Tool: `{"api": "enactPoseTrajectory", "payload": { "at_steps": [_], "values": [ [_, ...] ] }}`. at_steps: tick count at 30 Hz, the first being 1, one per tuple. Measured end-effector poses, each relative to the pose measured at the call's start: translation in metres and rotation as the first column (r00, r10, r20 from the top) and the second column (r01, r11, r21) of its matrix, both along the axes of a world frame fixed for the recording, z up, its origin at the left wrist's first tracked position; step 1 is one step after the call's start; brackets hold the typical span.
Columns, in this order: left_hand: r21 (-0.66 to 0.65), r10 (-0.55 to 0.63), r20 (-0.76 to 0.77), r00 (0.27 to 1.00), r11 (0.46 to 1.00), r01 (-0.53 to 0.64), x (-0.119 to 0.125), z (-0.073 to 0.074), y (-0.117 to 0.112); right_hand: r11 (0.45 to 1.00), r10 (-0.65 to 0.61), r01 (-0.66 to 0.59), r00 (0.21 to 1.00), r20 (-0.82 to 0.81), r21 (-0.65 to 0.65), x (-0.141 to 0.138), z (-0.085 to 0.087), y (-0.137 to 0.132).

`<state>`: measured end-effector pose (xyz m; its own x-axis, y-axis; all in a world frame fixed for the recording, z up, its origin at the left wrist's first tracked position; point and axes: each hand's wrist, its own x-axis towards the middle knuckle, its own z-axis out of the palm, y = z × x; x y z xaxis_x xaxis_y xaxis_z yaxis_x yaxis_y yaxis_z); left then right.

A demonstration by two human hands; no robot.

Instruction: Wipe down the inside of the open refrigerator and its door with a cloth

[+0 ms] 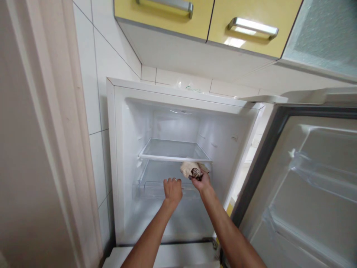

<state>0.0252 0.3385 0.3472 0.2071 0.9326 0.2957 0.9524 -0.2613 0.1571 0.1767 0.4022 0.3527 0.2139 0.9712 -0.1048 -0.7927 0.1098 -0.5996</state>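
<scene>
Inside the open fridge (pixel 122 149), my right hand (pixel 203 182) grips a bunched cloth (pixel 189 169), cream-coloured with a dark patterned part. The cloth is just below the front edge of the upper glass shelf (pixel 173 148). My left hand (pixel 173 189) is to the left and slightly lower, back up and fingers curled, with a ring on one finger. It is in front of the clear drawer (pixel 153 190), close to its top edge. What lies under those fingers, if anything, is hidden.
The fridge door (pixel 315 178) stands open on the right, with clear door bins (pixel 320 175). Yellow cabinets (pixel 251 22) hang overhead. A plastic bag (pixel 189 87) lies on top of the fridge. White tiles (pixel 95 74) and a pale door frame (pixel 61 123) flank the left side.
</scene>
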Motion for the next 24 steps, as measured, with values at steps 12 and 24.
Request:
{"api": "enactPoseTrajectory", "payload": {
  "at_steps": [12, 24],
  "values": [
    [-0.047, -0.065, -0.039, 0.997, 0.997, 0.063, -0.006, 0.002, -0.004, 0.992, 0.110, -0.121, 0.970, -0.217, -0.039, -0.030, 0.021, -0.144],
    [0.101, -0.204, 0.285, 0.936, 0.978, 0.182, -0.014, 0.004, -0.070, 0.953, -0.294, 0.285, 0.951, 0.093, 0.102, -0.024, 0.024, -0.186]
  ]
}}
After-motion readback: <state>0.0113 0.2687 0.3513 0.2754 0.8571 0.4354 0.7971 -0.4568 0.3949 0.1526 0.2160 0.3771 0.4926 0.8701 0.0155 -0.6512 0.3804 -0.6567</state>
